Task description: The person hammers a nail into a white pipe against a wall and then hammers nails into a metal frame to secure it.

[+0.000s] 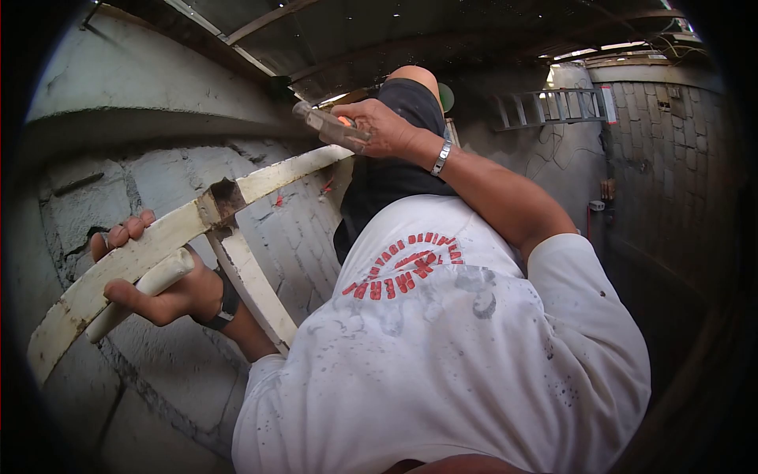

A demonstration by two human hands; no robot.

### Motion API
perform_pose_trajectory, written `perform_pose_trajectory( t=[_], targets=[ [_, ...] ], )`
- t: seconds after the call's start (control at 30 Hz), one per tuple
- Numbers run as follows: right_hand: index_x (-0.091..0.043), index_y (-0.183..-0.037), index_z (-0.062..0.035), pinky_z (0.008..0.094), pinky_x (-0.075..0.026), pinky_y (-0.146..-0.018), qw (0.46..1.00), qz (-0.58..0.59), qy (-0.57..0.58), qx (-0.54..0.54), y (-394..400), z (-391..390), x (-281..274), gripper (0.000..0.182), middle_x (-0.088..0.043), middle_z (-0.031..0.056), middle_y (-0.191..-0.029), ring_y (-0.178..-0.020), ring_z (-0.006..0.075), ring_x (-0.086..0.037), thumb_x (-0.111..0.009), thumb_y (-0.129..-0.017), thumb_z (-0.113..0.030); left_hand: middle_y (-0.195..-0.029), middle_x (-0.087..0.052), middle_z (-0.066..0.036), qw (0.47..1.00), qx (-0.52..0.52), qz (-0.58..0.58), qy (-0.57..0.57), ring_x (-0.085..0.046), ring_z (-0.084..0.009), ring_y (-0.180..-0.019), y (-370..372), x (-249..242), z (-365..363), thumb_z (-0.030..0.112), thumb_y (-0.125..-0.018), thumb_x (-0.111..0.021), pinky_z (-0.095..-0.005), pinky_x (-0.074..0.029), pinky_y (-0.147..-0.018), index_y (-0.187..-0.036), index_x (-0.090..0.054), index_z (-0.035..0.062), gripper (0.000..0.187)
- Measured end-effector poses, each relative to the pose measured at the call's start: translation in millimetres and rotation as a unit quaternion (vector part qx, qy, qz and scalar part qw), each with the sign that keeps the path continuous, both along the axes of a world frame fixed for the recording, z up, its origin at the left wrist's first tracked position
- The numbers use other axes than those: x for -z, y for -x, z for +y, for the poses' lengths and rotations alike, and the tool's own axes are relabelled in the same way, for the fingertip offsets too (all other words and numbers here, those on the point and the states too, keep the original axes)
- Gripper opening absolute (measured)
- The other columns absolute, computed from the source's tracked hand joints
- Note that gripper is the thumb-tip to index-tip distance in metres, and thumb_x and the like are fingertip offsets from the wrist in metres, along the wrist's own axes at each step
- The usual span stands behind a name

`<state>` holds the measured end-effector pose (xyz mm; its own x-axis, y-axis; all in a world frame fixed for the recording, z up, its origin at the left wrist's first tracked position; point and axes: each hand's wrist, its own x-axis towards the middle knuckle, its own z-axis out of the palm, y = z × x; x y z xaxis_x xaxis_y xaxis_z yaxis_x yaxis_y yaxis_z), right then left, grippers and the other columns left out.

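My left hand [178, 288], with a dark band at the wrist, is wrapped round a chipped, white-painted frame [150, 237]. Its fingertips show over the frame's upper edge, and the thumb lies across a rounded, off-white bar [142, 294] beside the rail. A bare brown patch [221, 201] marks the joint where a second white piece [253, 288] branches down toward my shirt. At the frame's far end, my right hand [380, 126] is closed on a hammer [333, 126] with an orange patch by the fingers. The hammer's head overlaps the rail's end; most of its handle is hidden.
A rough grey block wall [174, 182] stands close on the left. Up at the right, a metal ladder [545, 108] is by the wall, with another block wall [667, 150] beyond. Dark roofing sheets [395, 35] cover the top. My bent knee [414, 79] is near the right hand.
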<state>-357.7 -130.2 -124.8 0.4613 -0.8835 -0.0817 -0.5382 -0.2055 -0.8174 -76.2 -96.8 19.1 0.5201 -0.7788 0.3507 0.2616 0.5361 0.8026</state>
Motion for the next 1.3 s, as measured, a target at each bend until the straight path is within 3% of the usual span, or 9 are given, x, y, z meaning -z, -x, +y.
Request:
perform_pose_trajectory(
  t=[0.1,0.17,0.2,0.33,0.37,0.43,0.57,0.63,1.3],
  targets=[
    [-0.056,-0.110,-0.0089,0.0339,-0.050,-0.075,0.994,-0.090,-0.046,0.036,-15,-15,-10,0.046,-0.065,0.0125,-0.084,-0.078,0.0274,-0.062,-0.064,-0.083,-0.045,-0.090,-0.047,-0.012,0.999,-0.013,-0.037,-0.011,-0.048,-0.0247,-0.084,1,1,1,0.046,-0.084,-0.051,-0.0435,-0.038,-0.080,-0.116,-0.044,-0.0046,0.060],
    [-0.063,-0.105,-0.0077,0.0311,-0.045,-0.085,0.970,-0.176,-0.168,0.031,-25,-18,-15,0.052,-0.063,0.0092,-0.093,-0.094,0.0194,-0.060,-0.046,-0.091,-0.055,-0.091,-0.049,-0.012,0.999,-0.019,-0.038,-0.013,-0.048,-0.0243,-0.084,2,0,0,0.048,-0.085,-0.048,-0.0430,-0.038,-0.080,-0.115,-0.045,-0.0043,0.061],
    [-0.063,-0.110,-0.0092,0.0312,-0.038,-0.096,0.974,-0.158,-0.160,0.003,-30,-22,-4,0.060,-0.061,0.0091,-0.102,-0.101,0.0213,-0.057,-0.040,-0.090,-0.061,-0.091,-0.049,-0.012,0.999,-0.024,-0.039,-0.012,-0.048,-0.0243,-0.084,2,0,1,0.048,-0.085,-0.048,-0.0430,-0.038,-0.080,-0.115,-0.045,-0.0043,0.061],
    [-0.063,-0.112,-0.0120,0.0352,-0.026,-0.105,0.975,-0.113,-0.175,-0.078,-53,-26,-6,0.066,-0.060,0.0084,-0.108,-0.109,0.0252,-0.051,-0.032,-0.090,-0.065,-0.092,-0.050,-0.012,0.998,-0.036,-0.050,-0.015,-0.048,-0.0236,-0.083,5,-1,1,0.048,-0.086,-0.048,-0.0420,-0.038,-0.078,-0.116,-0.045,-0.0044,0.061],
    [-0.062,-0.115,-0.0100,0.0405,-0.033,-0.101,0.956,-0.150,-0.206,-0.144,-58,-29,-9,0.070,-0.059,0.0114,-0.110,-0.112,0.0288,-0.048,-0.029,-0.089,-0.066,-0.092,-0.050,-0.012,0.998,-0.034,-0.046,-0.012,-0.048,-0.0234,-0.083,6,-1,1,0.049,-0.086,-0.048,-0.0416,-0.038,-0.078,-0.117,-0.045,-0.0044,0.062],
    [-0.059,-0.120,-0.0062,0.0387,-0.028,-0.109,0.961,-0.061,-0.253,-0.092,-65,-20,-29,0.086,-0.056,0.0215,-0.121,-0.120,0.0358,-0.045,-0.032,-0.079,-0.078,-0.092,-0.050,-0.012,0.999,-0.032,-0.032,-0.008,-0.048,-0.0233,-0.083,4,1,1,0.049,-0.085,-0.049,-0.0411,-0.037,-0.078,-0.117,-0.045,-0.0047,0.062],
    [-0.064,-0.113,-0.0061,0.0394,-0.036,-0.100,0.958,-0.087,-0.253,-0.101,-80,-23,7,0.083,-0.059,0.0207,-0.115,-0.113,0.0336,-0.050,-0.031,-0.081,-0.075,-0.093,-0.049,-0.011,1.000,-0.022,0.018,-0.001,-0.046,-0.0230,-0.083,9,1,3,0.050,-0.085,-0.049,-0.0395,-0.037,-0.078,-0.119,-0.045,-0.0044,0.065],
    [-0.063,-0.109,-0.0003,0.0329,-0.044,-0.088,0.931,-0.141,-0.312,-0.125,-73,-25,-3,0.065,-0.064,0.0103,-0.103,-0.095,0.0173,-0.057,-0.041,-0.090,-0.059,-0.092,-0.050,-0.012,0.999,-0.043,0.022,0.000,-0.047,-0.0225,-0.081,16,-1,1,0.047,-0.083,-0.052,-0.0372,-0.038,-0.077,-0.120,-0.044,-0.0047,0.064],
    [-0.064,-0.103,0.0019,0.0272,-0.047,-0.080,0.915,-0.203,-0.337,-0.085,-78,-21,-22,0.058,-0.064,0.0075,-0.093,-0.087,0.0140,-0.059,-0.040,-0.094,-0.050,-0.094,-0.053,-0.012,0.994,-0.005,-0.102,-0.024,-0.053,-0.0197,-0.082,8,-3,5,0.047,-0.085,-0.055,-0.0344,-0.044,-0.076,-0.127,-0.034,-0.0045,0.070]
  ],
)
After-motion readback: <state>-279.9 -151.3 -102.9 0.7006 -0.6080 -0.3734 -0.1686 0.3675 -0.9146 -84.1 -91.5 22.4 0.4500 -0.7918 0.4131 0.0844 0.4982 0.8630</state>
